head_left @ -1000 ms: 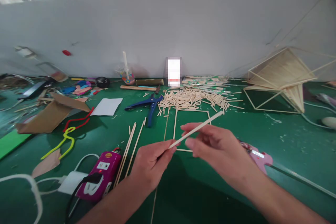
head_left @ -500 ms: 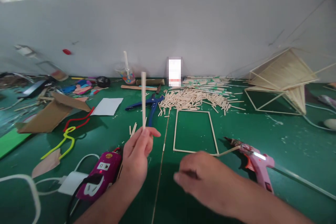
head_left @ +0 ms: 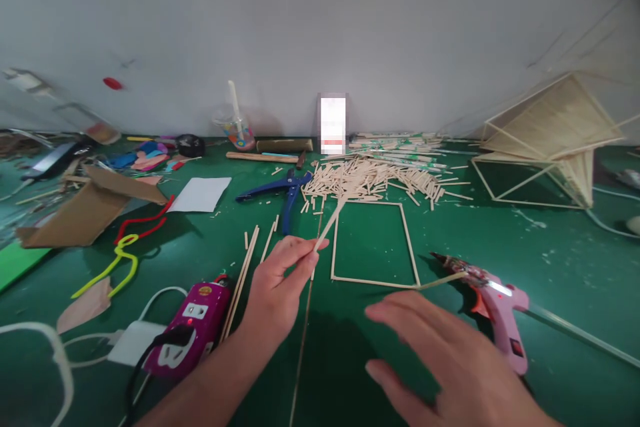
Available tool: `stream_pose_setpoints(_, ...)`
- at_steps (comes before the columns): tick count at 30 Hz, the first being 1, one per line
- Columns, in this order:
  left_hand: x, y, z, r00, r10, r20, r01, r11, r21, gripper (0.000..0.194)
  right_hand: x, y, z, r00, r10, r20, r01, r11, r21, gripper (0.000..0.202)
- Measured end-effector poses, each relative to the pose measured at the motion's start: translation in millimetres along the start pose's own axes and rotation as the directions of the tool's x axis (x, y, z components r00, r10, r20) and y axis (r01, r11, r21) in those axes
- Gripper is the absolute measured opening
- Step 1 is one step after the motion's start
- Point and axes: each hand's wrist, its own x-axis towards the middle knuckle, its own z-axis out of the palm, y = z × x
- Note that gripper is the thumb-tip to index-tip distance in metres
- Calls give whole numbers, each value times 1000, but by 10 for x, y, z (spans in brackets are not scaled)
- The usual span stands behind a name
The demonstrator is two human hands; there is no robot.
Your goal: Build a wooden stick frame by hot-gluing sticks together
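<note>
While the left hand (head_left: 280, 287) pinches a thin wooden stick (head_left: 329, 225) between thumb and fingers near the middle of the frame, the right hand (head_left: 445, 353) hangs at lower right with its fingers spread and holding nothing. The stick slants up and to the right, its far end overlapping the near edge of a pile of short sticks (head_left: 365, 177) (whether it touches them, I cannot tell). Just right of centre, a four-sided stick outline (head_left: 375, 282) lies flat on the green table (head_left: 345, 373). Beyond its lower right corner rests a pink glue gun (head_left: 505, 300). Blue cutters (head_left: 291, 197) lie left of the pile, and a purple power strip (head_left: 193, 327) sits at lower left.
</note>
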Motion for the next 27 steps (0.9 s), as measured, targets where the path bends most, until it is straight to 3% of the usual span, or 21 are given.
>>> stream_pose_setpoints(2, -4, -31, 24, 999, 32, 36, -34, 998, 45, 18, -2, 73, -181, 994, 73, -80, -75, 997, -28, 36)
stream_pose_setpoints(5, -10, -71, 81, 987, 108, 119, -117, 991, 69, 19, 68, 201, -393, 955, 234, -181, -244, 969, -32, 35)
stream_pose_setpoints(7, -6, -99, 118, 973, 136, 188, -150, 987, 61, 22, 146, 288, -455, 934, 284, -215, -293, 956, -9, 34)
stream_pose_setpoints(14, 49, -220, 171, 957, 138, 255, -160, 985, 70, 21, 278, 466, -282, 943, 174, -284, -178, 984, 12, 24)
stream_pose_setpoints(27, 69, -215, 164, 946, -1, 324, -41, 991, 125, 21, 217, 557, -213, 916, 243, -318, -216, 969, 119, 22)
